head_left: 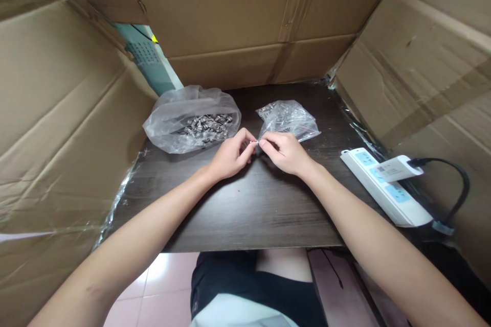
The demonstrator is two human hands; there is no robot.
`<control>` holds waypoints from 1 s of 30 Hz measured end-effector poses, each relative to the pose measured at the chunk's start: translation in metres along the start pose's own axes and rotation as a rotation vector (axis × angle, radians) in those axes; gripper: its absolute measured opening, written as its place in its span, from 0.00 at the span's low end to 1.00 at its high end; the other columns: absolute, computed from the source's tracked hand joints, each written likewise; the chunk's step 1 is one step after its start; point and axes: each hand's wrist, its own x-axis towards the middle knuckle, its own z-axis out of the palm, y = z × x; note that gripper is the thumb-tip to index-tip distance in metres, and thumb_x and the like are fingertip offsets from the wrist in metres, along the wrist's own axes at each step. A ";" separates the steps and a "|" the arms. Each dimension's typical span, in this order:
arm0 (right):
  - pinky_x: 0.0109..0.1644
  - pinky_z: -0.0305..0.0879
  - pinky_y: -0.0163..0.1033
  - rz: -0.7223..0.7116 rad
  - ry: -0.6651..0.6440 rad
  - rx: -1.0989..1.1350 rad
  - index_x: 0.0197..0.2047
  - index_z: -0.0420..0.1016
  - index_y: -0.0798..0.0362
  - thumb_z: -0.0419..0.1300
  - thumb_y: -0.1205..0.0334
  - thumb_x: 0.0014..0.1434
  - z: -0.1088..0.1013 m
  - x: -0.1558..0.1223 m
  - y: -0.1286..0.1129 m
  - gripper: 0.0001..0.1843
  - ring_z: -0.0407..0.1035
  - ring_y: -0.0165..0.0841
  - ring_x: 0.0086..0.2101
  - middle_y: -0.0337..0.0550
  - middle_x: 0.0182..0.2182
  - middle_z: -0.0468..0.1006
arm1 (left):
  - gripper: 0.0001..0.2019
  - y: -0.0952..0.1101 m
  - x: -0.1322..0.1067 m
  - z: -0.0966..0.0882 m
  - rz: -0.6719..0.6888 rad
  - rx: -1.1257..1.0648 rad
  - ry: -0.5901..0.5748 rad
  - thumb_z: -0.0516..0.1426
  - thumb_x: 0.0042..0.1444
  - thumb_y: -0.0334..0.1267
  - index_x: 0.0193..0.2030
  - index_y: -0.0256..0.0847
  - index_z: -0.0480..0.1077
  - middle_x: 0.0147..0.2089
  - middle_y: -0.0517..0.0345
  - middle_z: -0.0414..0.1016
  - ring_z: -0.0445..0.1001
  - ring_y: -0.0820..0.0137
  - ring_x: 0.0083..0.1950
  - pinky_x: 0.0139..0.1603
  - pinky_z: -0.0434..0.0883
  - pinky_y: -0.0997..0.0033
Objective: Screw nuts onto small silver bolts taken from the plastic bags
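Observation:
My left hand (231, 154) and my right hand (284, 151) meet over the middle of a dark wooden table (249, 204). Both pinch a tiny pale part (256, 142) between their fingertips; it is too small to name. Just behind my left hand lies an open clear plastic bag of small grey metal pieces (192, 118). Behind my right hand lies a smaller crumpled clear bag (288, 118) with small pieces inside.
Cardboard walls (245, 20) enclose the table on the left, back and right. A white power strip (385, 186) with a plugged-in adapter and black cable lies at the right edge. Pink floor tiles show below the table's front edge.

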 end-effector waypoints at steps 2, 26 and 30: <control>0.33 0.55 0.38 0.014 -0.033 0.001 0.29 0.68 0.51 0.54 0.58 0.67 -0.001 -0.001 0.000 0.15 0.63 0.31 0.25 0.38 0.24 0.70 | 0.10 0.000 0.000 0.000 -0.005 0.021 0.001 0.53 0.70 0.45 0.44 0.41 0.63 0.32 0.60 0.75 0.75 0.73 0.26 0.31 0.69 0.74; 0.33 0.55 0.37 0.066 -0.054 0.032 0.34 0.69 0.50 0.53 0.61 0.67 0.000 -0.001 -0.005 0.09 0.64 0.32 0.25 0.36 0.23 0.71 | 0.07 -0.001 -0.001 0.000 0.009 0.046 0.029 0.52 0.71 0.42 0.44 0.41 0.64 0.33 0.59 0.75 0.74 0.73 0.29 0.32 0.69 0.73; 0.33 0.55 0.37 0.069 -0.064 0.007 0.30 0.68 0.51 0.50 0.59 0.70 0.001 -0.001 -0.004 0.16 0.65 0.32 0.25 0.38 0.23 0.71 | 0.08 -0.001 -0.002 0.001 0.002 0.040 0.027 0.52 0.71 0.42 0.45 0.41 0.63 0.32 0.59 0.75 0.74 0.73 0.29 0.32 0.69 0.73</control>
